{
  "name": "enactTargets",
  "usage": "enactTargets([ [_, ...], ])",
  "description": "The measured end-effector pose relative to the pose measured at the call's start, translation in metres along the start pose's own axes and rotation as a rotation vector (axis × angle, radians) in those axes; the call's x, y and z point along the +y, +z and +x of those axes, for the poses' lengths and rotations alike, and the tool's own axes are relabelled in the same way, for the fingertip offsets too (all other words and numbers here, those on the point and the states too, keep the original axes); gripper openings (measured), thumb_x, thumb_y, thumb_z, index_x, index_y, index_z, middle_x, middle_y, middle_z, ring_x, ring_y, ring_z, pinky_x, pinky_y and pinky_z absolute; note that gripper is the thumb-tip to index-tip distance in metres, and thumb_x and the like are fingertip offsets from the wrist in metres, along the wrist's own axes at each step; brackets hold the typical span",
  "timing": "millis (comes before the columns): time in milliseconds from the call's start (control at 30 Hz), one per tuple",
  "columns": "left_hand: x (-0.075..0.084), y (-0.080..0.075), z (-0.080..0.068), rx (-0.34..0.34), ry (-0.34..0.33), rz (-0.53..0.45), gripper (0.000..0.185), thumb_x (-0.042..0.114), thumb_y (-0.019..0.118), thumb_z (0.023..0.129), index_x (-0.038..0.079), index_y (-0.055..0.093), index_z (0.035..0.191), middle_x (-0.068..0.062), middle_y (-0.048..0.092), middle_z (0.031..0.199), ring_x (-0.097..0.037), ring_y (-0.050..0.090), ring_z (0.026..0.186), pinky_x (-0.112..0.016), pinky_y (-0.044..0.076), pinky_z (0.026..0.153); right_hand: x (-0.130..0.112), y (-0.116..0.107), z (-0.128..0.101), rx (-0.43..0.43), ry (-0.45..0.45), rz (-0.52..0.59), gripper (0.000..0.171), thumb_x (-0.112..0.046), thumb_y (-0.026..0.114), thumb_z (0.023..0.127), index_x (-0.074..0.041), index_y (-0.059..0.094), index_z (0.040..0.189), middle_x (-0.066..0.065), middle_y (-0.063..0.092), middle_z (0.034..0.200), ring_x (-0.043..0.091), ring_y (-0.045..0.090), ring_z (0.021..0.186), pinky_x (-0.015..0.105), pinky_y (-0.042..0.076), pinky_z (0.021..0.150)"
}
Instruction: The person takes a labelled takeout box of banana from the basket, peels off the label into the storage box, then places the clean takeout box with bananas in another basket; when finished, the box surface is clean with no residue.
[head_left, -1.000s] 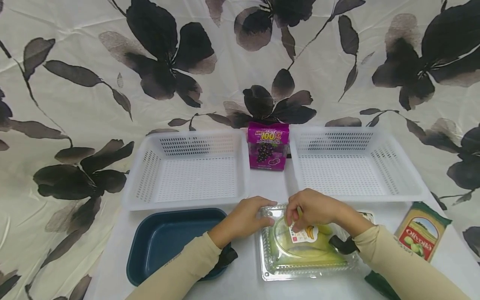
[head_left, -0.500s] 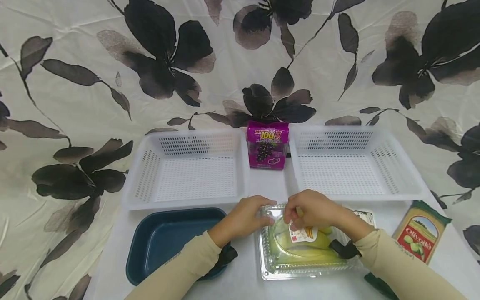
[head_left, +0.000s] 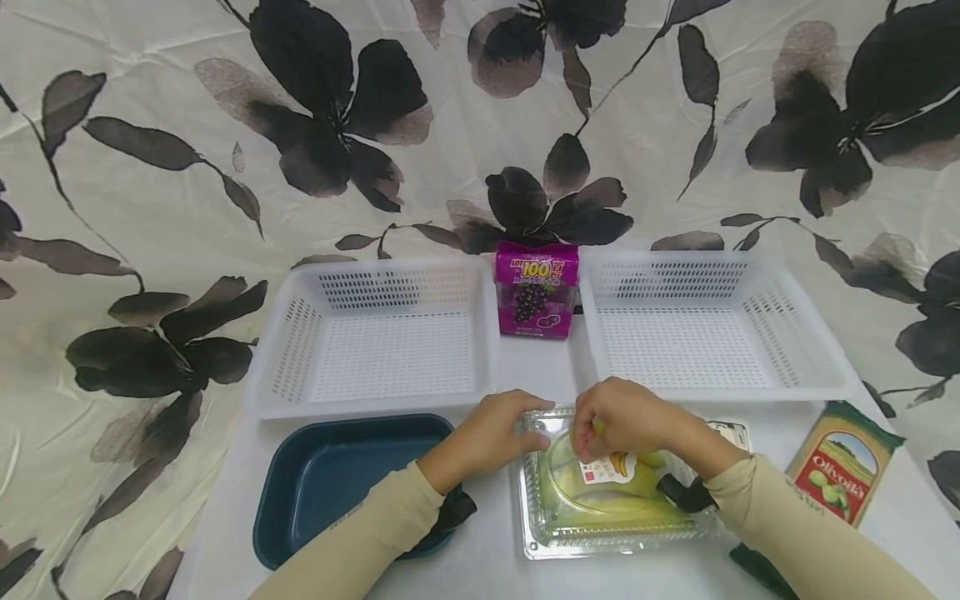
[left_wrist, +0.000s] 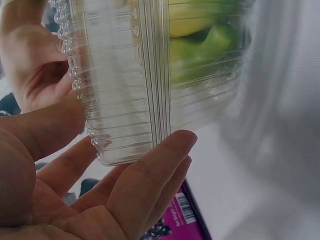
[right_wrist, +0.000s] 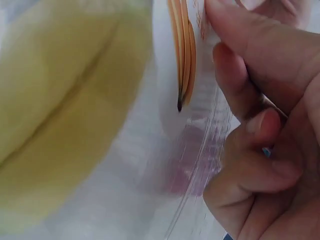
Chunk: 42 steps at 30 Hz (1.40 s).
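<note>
A clear plastic clamshell box (head_left: 536, 533) of bananas (head_left: 622, 521) lies on the table. My left hand (head_left: 491, 437) holds its far left corner; in the left wrist view the thumb is on one side of the ridged rim (left_wrist: 75, 75) and the fingers (left_wrist: 155, 170) on the other. My right hand (head_left: 626, 421) is over the lid with its fingers curled. Its thumb (right_wrist: 240, 22) and index finger pinch at the edge of the white banana label (head_left: 606, 471), whose far left corner the hand hides. More of the label (right_wrist: 170, 90) shows in the right wrist view.
A dark blue tub (head_left: 330, 475) is left of the box, partly behind my left sleeve. Two white perforated baskets (head_left: 258, 400) (head_left: 843, 387) stand at the back with a purple grape candy pack (head_left: 536, 292) between them. An Olivoila packet (head_left: 843, 467) lies right, partly under my right forearm.
My right hand's thumb and fingers have drawn closer together over the label's corner, after the thumb and index finger stood more apart. The left hand and the box have stayed in place.
</note>
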<state>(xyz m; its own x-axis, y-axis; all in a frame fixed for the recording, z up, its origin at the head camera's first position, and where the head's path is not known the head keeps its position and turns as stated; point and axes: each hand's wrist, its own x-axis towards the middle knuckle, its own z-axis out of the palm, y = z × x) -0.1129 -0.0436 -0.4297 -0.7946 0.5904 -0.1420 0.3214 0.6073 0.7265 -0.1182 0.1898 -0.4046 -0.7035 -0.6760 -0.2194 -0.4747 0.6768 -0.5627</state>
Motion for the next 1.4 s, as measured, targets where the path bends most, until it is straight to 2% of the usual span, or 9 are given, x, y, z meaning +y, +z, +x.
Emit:
enactTargets([
  [200, 0.0, 0.0, 0.0, 0.001, 0.02, 0.008, 0.047, 0.018, 0.076, 0.093, 0.006, 0.064, 0.137, -0.012, 0.066, 0.137, -0.03, 0.058, 0.132, -0.046, 0.047, 0.113, -0.009, 0.004, -0.001, 0.001, 0.063, -0.081, 0.026, -0.011, 0.084, 0.078, -0.032, 0.07, 0.069, -0.021, 0.059, 0.074, 0.001, 0.053, 0.07, 0.025, 0.048, 0.067],
  [467, 0.001, 0.001, 0.0, 0.0, 0.004, 0.007, 0.047, 0.018, 0.076, 0.093, 0.007, 0.064, 0.137, -0.012, 0.065, 0.137, -0.029, 0.058, 0.133, -0.046, 0.047, 0.113, -0.007, 0.002, -0.006, -0.02, -0.018, -0.115, 0.023, -0.015, 0.08, 0.086, -0.03, 0.065, 0.075, -0.019, 0.055, 0.077, 0.0, 0.051, 0.073, 0.023, 0.046, 0.067],
  [600, 0.001, 0.0, 0.0, -0.002, -0.007, -0.006, 0.047, 0.018, 0.076, 0.093, 0.007, 0.064, 0.137, -0.012, 0.065, 0.138, -0.029, 0.058, 0.133, -0.046, 0.047, 0.112, 0.001, -0.001, -0.007, -0.066, -0.091, -0.03, 0.018, -0.017, 0.074, 0.091, -0.027, 0.064, 0.081, -0.017, 0.055, 0.082, 0.0, 0.052, 0.078, 0.023, 0.047, 0.074],
  [700, 0.002, 0.0, 0.0, -0.001, -0.012, -0.013, 0.047, 0.018, 0.076, 0.093, 0.007, 0.065, 0.137, -0.012, 0.066, 0.137, -0.029, 0.058, 0.132, -0.046, 0.048, 0.112, 0.009, -0.004, -0.008, -0.1, -0.111, 0.114, 0.013, -0.017, 0.071, 0.095, -0.024, 0.065, 0.086, -0.013, 0.059, 0.087, 0.003, 0.055, 0.078, 0.024, 0.051, 0.075],
  [833, 0.003, -0.001, 0.0, 0.0, -0.004, -0.008, 0.047, 0.018, 0.076, 0.093, 0.007, 0.064, 0.137, -0.013, 0.066, 0.137, -0.03, 0.058, 0.132, -0.047, 0.047, 0.112, 0.017, -0.007, -0.007, -0.115, -0.115, 0.234, 0.009, -0.015, 0.075, 0.092, -0.021, 0.069, 0.094, -0.009, 0.064, 0.089, 0.005, 0.055, 0.074, 0.024, 0.052, 0.07],
  [967, 0.003, -0.001, 0.0, -0.003, 0.002, 0.004, 0.047, 0.019, 0.076, 0.093, 0.006, 0.064, 0.137, -0.013, 0.066, 0.137, -0.03, 0.059, 0.132, -0.047, 0.048, 0.112, 0.015, -0.008, -0.003, -0.092, -0.155, 0.146, 0.016, -0.014, 0.083, 0.082, -0.024, 0.075, 0.091, -0.011, 0.064, 0.084, 0.003, 0.054, 0.078, 0.024, 0.05, 0.075],
  [1067, 0.003, -0.001, 0.0, -0.005, -0.003, 0.002, 0.047, 0.019, 0.076, 0.093, 0.007, 0.064, 0.137, -0.012, 0.066, 0.137, -0.03, 0.059, 0.132, -0.047, 0.048, 0.112, 0.01, -0.007, -0.002, -0.072, -0.143, 0.069, 0.017, -0.015, 0.086, 0.077, -0.027, 0.076, 0.083, -0.013, 0.061, 0.079, 0.001, 0.055, 0.079, 0.024, 0.049, 0.078],
  [1267, 0.004, -0.002, -0.001, 0.002, 0.013, 0.006, 0.047, 0.017, 0.077, 0.092, 0.005, 0.065, 0.136, -0.013, 0.066, 0.136, -0.03, 0.059, 0.131, -0.047, 0.048, 0.112, 0.006, -0.005, -0.001, -0.059, -0.101, 0.006, 0.017, -0.022, 0.085, 0.079, -0.031, 0.071, 0.075, -0.018, 0.057, 0.075, 0.0, 0.053, 0.076, 0.023, 0.045, 0.074],
  [1400, 0.004, -0.001, 0.0, -0.001, 0.013, 0.012, 0.047, 0.018, 0.077, 0.092, 0.005, 0.065, 0.136, -0.013, 0.066, 0.136, -0.03, 0.059, 0.132, -0.046, 0.048, 0.112, 0.007, -0.006, -0.002, -0.095, -0.119, 0.027, 0.019, -0.017, 0.082, 0.082, -0.029, 0.068, 0.076, -0.017, 0.055, 0.077, 0.002, 0.053, 0.078, 0.024, 0.046, 0.078],
])
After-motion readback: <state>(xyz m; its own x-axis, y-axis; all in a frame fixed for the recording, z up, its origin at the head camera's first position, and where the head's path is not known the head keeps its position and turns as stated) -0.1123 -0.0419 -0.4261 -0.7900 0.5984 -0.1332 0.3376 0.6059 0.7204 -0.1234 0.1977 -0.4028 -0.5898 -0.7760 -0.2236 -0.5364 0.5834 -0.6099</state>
